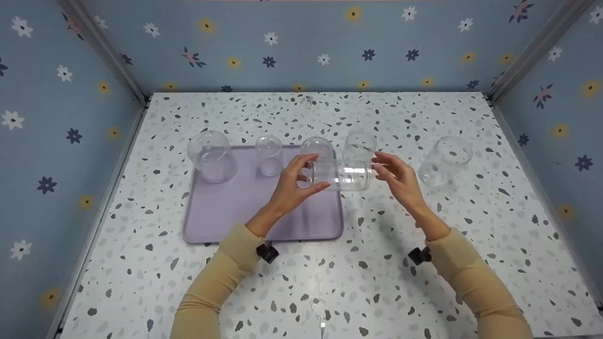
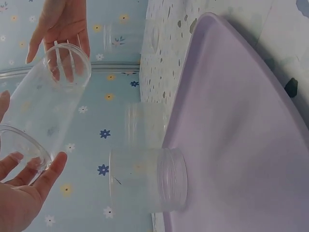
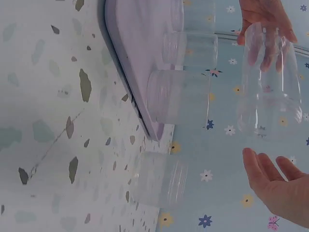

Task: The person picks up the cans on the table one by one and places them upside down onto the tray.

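Observation:
My left hand (image 1: 297, 183) grips one end of a clear cylindrical jar (image 1: 341, 175), held sideways in the air above the right side of a purple tray (image 1: 226, 216). Close to the jar's other end is my right hand (image 1: 398, 181), its fingers loosely bent. A small gap shows between these fingers and the jar (image 3: 270, 92) in the right wrist view. On the tray's back part stand a wide clear jar (image 1: 212, 160), a slimmer one (image 1: 269, 157) and, partly behind the held jar, another clear jar (image 1: 317, 145).
Just right of the tray, a clear jar (image 1: 360, 142) stands partly hidden behind the held one. Farther right, another clear jar (image 1: 445, 160) is on the speckled table (image 1: 377, 301). Flower-patterned panels (image 1: 306, 47) enclose the back and sides.

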### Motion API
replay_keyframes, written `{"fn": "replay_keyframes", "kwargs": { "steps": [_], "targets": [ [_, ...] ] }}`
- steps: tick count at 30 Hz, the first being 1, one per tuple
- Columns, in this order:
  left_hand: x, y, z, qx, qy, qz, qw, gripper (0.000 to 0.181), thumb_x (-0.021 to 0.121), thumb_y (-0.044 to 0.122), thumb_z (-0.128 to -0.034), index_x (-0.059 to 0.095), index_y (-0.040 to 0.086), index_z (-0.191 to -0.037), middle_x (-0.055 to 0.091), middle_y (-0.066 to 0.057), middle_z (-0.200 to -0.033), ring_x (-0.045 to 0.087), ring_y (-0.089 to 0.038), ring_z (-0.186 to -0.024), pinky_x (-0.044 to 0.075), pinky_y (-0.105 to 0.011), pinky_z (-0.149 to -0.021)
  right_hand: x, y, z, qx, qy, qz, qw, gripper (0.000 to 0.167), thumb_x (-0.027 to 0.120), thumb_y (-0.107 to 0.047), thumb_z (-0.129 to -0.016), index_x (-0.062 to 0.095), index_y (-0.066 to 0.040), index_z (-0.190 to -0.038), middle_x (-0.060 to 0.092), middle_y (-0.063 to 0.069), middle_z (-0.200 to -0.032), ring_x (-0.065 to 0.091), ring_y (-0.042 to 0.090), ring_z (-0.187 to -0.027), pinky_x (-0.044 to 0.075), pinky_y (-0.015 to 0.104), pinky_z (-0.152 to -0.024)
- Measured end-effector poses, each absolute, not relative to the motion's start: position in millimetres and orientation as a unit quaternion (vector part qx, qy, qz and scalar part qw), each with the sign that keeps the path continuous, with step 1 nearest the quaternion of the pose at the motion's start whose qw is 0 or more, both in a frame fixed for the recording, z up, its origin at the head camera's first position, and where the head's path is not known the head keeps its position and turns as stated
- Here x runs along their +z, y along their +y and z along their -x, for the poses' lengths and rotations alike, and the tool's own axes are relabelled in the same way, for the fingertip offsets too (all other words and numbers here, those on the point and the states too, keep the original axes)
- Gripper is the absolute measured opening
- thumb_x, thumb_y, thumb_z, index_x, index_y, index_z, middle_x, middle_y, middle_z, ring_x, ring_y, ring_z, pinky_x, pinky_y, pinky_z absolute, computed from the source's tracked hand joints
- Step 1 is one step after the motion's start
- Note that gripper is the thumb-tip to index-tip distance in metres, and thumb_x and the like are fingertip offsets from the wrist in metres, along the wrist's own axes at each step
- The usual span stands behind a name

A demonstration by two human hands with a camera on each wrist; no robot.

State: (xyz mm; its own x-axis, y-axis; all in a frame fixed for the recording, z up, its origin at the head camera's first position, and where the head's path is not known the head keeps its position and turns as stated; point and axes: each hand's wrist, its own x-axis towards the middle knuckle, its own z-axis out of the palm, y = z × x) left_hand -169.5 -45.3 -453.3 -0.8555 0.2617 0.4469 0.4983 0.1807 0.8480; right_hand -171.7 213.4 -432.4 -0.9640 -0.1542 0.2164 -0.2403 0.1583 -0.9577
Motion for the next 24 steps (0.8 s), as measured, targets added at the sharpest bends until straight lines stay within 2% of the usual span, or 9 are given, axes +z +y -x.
{"fn": "replay_keyframes", "kwargs": {
  "steps": [5,7,12,14,17,24],
  "targets": [
    [-454.4,-56.4,165.1,-0.565,-0.782,0.238,0.112,0.060,0.074,0.030,-0.0714,0.051,0.004,-0.120,0.053,-0.007,-0.107,0.049,-0.024,-0.091,0.049,-0.037,-0.064,-414.5,218.0,167.7,0.586,-0.799,-0.121,0.065,0.032,0.057,-0.004,-0.085,0.053,0.007,-0.115,0.057,0.022,-0.107,0.056,0.019,-0.093,0.046,0.021,-0.075],
    [-454.7,-60.2,163.3,-0.551,-0.793,0.233,0.116,0.060,0.074,0.032,-0.0710,0.052,0.005,-0.119,0.053,-0.004,-0.106,0.049,-0.022,-0.090,0.049,-0.036,-0.063,-406.9,219.3,165.2,0.563,-0.814,-0.126,0.068,0.032,0.057,-0.004,-0.085,0.053,0.008,-0.114,0.057,0.021,-0.107,0.055,0.024,-0.095,0.045,0.022,-0.076],
    [-454.5,-69.2,159.1,-0.525,-0.813,0.221,0.123,0.058,0.075,0.032,-0.0689,0.054,0.004,-0.115,0.054,-0.004,-0.105,0.050,-0.018,-0.087,0.048,-0.034,-0.059,-409.0,231.9,170.2,0.505,-0.849,-0.142,0.066,0.035,0.059,-0.008,-0.084,0.053,0.005,-0.116,0.054,0.020,-0.112,0.051,0.032,-0.100,0.044,0.036,-0.083],
    [-453.7,-73.1,157.8,-0.517,-0.819,0.217,0.123,0.058,0.076,0.032,-0.0680,0.055,0.004,-0.114,0.054,-0.005,-0.105,0.050,-0.021,-0.086,0.048,-0.033,-0.058,-415.2,240.0,175.7,0.477,-0.864,-0.146,0.067,0.037,0.061,-0.012,-0.084,0.053,0.003,-0.117,0.054,0.019,-0.114,0.051,0.030,-0.101,0.043,0.042,-0.084],
    [-451.9,-79.4,155.9,-0.499,-0.833,0.209,0.119,0.058,0.077,0.032,-0.0668,0.055,0.004,-0.113,0.054,-0.008,-0.105,0.051,-0.024,-0.086,0.048,-0.032,-0.059,-421.9,252.9,184.3,0.431,-0.887,-0.151,0.069,0.042,0.063,-0.018,-0.082,0.053,0.002,-0.118,0.053,0.017,-0.115,0.050,0.029,-0.103,0.042,0.044,-0.085],
    [-449.9,-95.0,150.8,-0.441,-0.870,0.190,0.112,0.059,0.078,0.030,-0.0652,0.056,0.002,-0.112,0.055,-0.010,-0.104,0.051,-0.020,-0.088,0.045,-0.030,-0.073,-418.6,276.5,196.7,0.331,-0.927,-0.157,0.075,0.048,0.064,-0.020,-0.082,0.049,0.005,-0.121,0.049,0.023,-0.117,0.045,0.037,-0.105,0.038,0.048,-0.086]
  ]
}}
